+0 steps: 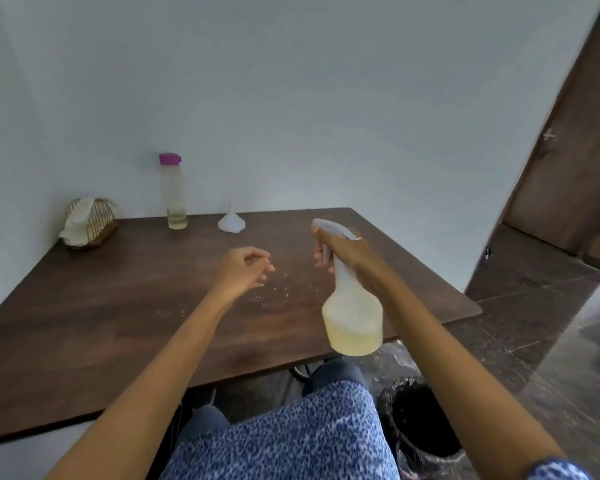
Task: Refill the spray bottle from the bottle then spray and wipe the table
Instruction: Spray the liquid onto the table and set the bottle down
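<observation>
Head view: the right hand grips the spray bottle by its neck, fingers curled round the trigger, above the bench. The left hand hovers, fingers loosely curled, holding nothing. The bottle and funnel stand at the bench's far edge.

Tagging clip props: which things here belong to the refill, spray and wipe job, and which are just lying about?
Job:
spray bottle, gripped by right hand
refill bottle
funnel
cloth in wire holder
table

Lying about:
bin
door
</observation>
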